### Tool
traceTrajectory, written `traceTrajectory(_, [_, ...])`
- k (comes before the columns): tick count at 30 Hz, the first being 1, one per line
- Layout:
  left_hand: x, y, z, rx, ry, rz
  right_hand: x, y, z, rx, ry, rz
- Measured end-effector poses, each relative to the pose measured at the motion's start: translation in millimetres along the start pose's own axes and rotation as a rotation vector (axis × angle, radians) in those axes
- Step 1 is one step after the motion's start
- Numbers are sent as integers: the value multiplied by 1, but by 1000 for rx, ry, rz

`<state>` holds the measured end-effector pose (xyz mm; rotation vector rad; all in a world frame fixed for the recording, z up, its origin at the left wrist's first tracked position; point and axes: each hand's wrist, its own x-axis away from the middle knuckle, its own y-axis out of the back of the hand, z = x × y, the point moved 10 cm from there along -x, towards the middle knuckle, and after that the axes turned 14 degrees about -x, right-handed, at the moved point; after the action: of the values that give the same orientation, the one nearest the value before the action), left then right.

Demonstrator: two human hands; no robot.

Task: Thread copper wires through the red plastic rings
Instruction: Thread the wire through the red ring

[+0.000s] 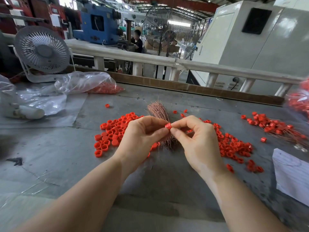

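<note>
Wire bundle [158,108] lies mid-counter [50,156], behind the hands. Loose rings [113,131] lie left of it, more rings [234,146] right. Threaded rings [270,125] far right. Bag [87,82] and fan [42,51] back-left; paper [292,174] at right edge.

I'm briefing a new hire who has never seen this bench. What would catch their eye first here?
First, the two hands at the centre: the left hand and right hand pinch one red ring between their fingertips, above a fanned bundle of copper wires. Next, loose red rings heaped on the grey table: a left pile and a right pile. Far right lie rings already on wires.
</note>
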<state>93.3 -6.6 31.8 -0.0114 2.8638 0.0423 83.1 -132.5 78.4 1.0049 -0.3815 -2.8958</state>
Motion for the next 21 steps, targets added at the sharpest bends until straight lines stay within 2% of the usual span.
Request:
traceTrajectory(12, [2, 1, -12, -186, -95, -43, 0, 3, -4, -8, -59, -18])
traceTrajectory(21, [1, 4, -5, -72, -34, -38, 0, 3, 2, -2, -12, -13])
